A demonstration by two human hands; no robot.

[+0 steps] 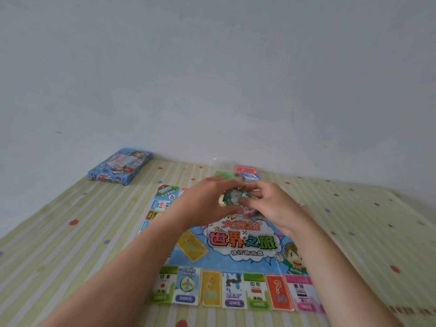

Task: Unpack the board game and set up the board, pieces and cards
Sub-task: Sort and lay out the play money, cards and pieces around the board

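Already the colourful paper game board [236, 253] lies unfolded; left hand [207, 199] and right hand [273, 204] together grasp a small green-printed card stack [234, 197], not yet placed.

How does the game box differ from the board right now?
The game box lies shut at the far left corner, by the wall and away from both hands; the board lies unfolded flat in the middle, under the hands. The box is a small thick block; the board is a wide thin sheet with a die on it. Both show bright blue cartoon artwork and rest on the striped dotted cloth.
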